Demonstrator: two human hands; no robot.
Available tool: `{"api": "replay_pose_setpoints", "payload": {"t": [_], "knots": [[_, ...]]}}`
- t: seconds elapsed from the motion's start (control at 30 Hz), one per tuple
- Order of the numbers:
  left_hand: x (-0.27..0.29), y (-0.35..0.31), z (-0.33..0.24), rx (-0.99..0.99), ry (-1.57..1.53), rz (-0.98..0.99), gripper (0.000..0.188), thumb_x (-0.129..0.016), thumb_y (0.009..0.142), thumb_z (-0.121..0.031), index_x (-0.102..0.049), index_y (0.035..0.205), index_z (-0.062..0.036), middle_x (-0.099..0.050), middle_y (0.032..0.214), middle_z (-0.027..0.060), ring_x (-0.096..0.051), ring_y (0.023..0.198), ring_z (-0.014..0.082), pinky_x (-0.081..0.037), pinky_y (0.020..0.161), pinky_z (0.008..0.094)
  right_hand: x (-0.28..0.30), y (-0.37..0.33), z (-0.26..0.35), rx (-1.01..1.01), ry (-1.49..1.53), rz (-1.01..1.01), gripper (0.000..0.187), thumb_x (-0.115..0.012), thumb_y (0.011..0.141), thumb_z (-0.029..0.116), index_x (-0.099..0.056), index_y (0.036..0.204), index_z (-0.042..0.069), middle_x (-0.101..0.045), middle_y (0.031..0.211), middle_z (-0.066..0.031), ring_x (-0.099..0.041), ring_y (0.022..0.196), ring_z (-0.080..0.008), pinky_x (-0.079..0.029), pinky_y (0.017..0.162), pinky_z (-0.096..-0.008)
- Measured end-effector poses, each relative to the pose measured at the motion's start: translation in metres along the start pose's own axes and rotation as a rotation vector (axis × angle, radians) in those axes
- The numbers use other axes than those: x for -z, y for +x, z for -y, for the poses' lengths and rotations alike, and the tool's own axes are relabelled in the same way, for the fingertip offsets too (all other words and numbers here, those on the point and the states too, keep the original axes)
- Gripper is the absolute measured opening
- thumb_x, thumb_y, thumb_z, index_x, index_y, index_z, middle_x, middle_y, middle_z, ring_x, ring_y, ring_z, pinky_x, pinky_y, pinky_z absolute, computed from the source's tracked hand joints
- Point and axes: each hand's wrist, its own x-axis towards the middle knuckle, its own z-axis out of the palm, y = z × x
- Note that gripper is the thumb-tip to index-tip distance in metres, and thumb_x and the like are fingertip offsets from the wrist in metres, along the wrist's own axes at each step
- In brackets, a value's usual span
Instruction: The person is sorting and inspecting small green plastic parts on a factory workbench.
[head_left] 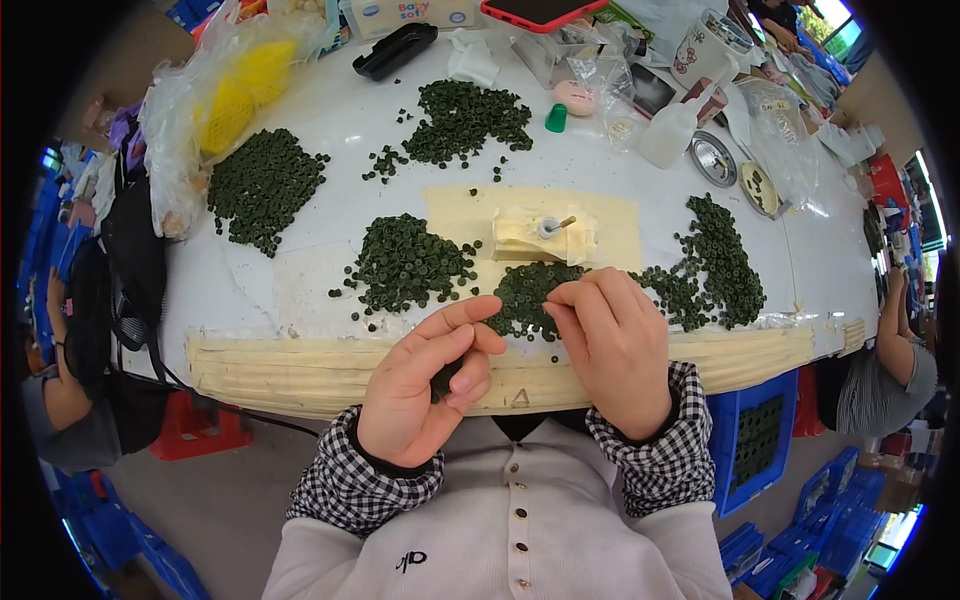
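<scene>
My left hand (410,390) is turned palm up at the near edge of the table, its fingers curled around several small dark green round parts (444,382). Its index finger and thumb point toward the central pile of such parts (532,290). Above that pile's right side, my right hand (622,355) is closed in a pinch; what lies between its fingertips is too small to name. Just behind the pile stands a tape-wrapped block (515,240) with a metal pin (565,223) on top. More green parts form a heap (410,265) to the left and another (722,262) to the right.
Two further green heaps lie farther back, one at the left (265,185), one mid-table (465,120). A white squeeze bottle (668,135), round metal tins (712,158) and a pink-lidded item (574,96) stand back right. Yellow netting (245,95) fills a plastic bag. Co-workers sit on both sides.
</scene>
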Motion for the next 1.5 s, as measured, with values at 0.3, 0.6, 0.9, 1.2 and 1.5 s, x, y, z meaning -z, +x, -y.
{"api": "replay_pose_setpoints", "payload": {"t": [0.3,0.6,0.9,1.2,1.5], "knots": [[0.005,0.004,0.008,-0.001,-0.032,0.080,0.020,-0.046,0.095,-0.012,-0.055,0.108,0.0001,-0.060,0.092,0.0053,-0.039,0.060,0.0041,-0.034,0.054,0.0185,0.006,-0.009,-0.001,-0.117,0.206,-0.069,0.012,-0.065,0.073,-0.005,-0.060,0.083,0.000,-0.061,0.075,-0.0115,-0.059,0.063,-0.0244,-0.046,0.055,-0.0305],[0.002,0.008,0.011,0.020,-0.038,0.117,0.015,-0.049,0.092,-0.009,-0.055,0.103,-0.0012,-0.056,0.090,0.0031,-0.037,0.061,0.0050,-0.033,0.054,0.0188,0.017,-0.015,0.006,-0.185,0.489,-0.118,0.015,-0.066,0.072,-0.008,-0.065,0.085,-0.001,-0.064,0.078,-0.0102,-0.063,0.066,-0.0184,-0.049,0.056,-0.0256],[-0.004,0.009,0.010,0.030,-0.084,0.116,0.017,-0.048,0.091,-0.008,-0.055,0.104,-0.0001,-0.057,0.091,0.0040,-0.039,0.062,0.0058,-0.033,0.054,0.0205,0.020,-0.020,0.013,-0.310,0.717,-0.089,0.011,-0.066,0.073,-0.007,-0.065,0.083,-0.002,-0.065,0.077,-0.0089,-0.064,0.067,-0.0146,-0.050,0.059,-0.0235],[0.003,0.007,0.013,0.012,0.023,0.145,0.016,-0.053,0.088,-0.002,-0.057,0.103,-0.0012,-0.060,0.093,0.0063,-0.037,0.058,0.0034,-0.032,0.053,0.0192,0.017,-0.025,0.011,-0.504,1.231,0.099,0.008,-0.057,0.080,-0.008,-0.056,0.088,-0.006,-0.063,0.084,-0.0111,-0.063,0.078,-0.0145,-0.051,0.071,-0.0250],[-0.003,0.002,0.014,-0.096,0.242,0.085,0.019,-0.061,0.082,0.002,-0.057,0.101,0.0011,-0.063,0.087,0.0072,-0.056,0.074,0.0085,-0.045,0.071,0.0216,0.016,-0.026,0.014,-0.600,1.429,0.107,0.006,-0.055,0.084,-0.006,-0.055,0.090,-0.005,-0.064,0.084,-0.0109,-0.062,0.078,-0.0130,-0.051,0.072,-0.0246]]}}
